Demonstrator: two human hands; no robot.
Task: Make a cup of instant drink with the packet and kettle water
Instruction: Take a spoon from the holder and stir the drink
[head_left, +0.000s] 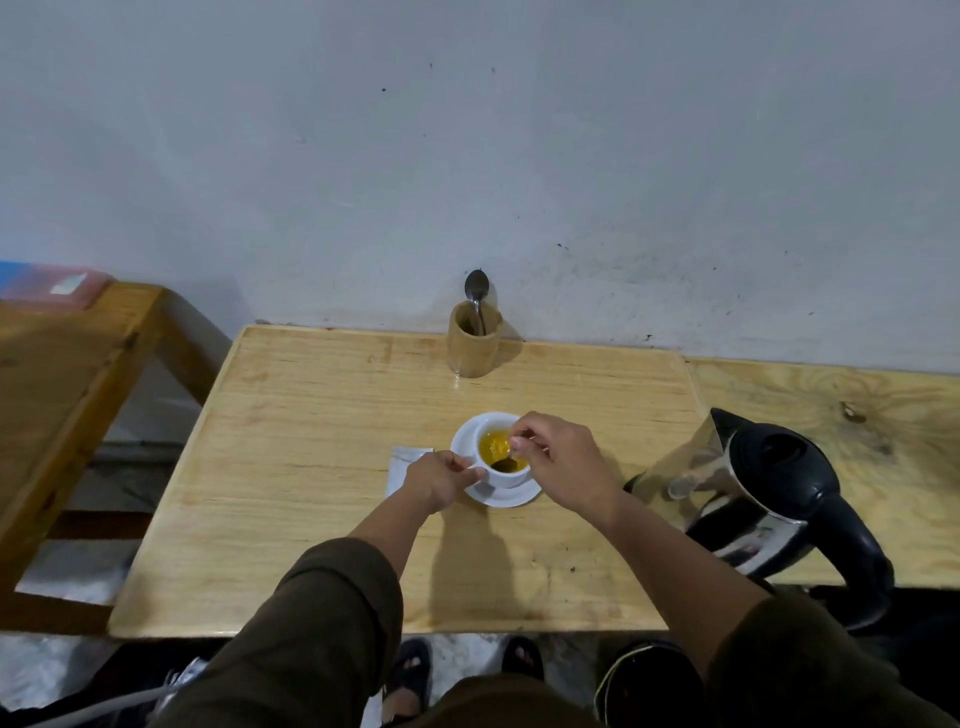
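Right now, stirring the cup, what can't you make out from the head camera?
- Packet: partly hidden by the left hand; print unreadable.
- Cup handle: covered by left fingers.
- Spoon: handle mostly hidden in the right hand.
- Kettle: lid shut, water level unseen.
- Powder dissolved? Too small to tell.

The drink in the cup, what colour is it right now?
Yellow-orange liquid in the white cup, seen best in the head view, the only one.

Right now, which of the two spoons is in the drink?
The spoon pinched by the right hand, bowl dipped in the white cup. The other spoon stands in the wooden holder by the wall.
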